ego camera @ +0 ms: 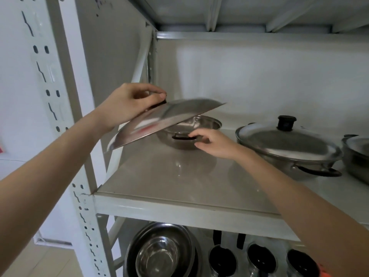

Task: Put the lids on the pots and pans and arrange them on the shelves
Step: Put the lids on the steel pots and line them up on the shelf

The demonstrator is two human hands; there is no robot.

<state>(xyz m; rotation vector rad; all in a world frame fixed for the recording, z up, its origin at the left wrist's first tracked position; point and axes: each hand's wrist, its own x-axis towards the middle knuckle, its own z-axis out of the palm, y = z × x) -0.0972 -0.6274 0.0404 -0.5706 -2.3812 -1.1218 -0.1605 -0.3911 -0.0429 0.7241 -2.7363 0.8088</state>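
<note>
1. Two hands at the middle shelf of a pale metal rack.
2. Open pan: steel, sits far back on the left part of the shelf, nothing visible inside. Its dark side handle faces the camera.
3. Lid: steel, blurred, held in the air above and in front of the pan, tilted, far edge high, near edge low and left. It overlaps the pan's left rim in view; no contact with the pan that I can make out.
4. Left hand: grip is closed on the lid's dark knob, fingers curled over the top, thumb alongside. Forearm comes in from lower left, wrist bent down.
5. Right hand: at the pan's near side, fingers loosely spread, fingertips at the dark handle. Can't tell whether the grip has closed on the handle or is only touching it. Forearm reaches in from lower right, over the shelf's front edge.
6. Covered pan: right of the open one, same shelf, its own lid with black knob seated flat. Contents hidden.
7. Third pan: cut off at the right edge, just beside the covered one.
8. Lower shelf: nested steel bowls on the left, smaller inside larger, inner one empty. Right of them three dark-lined small pots in a row, handles pointing back.
</note>
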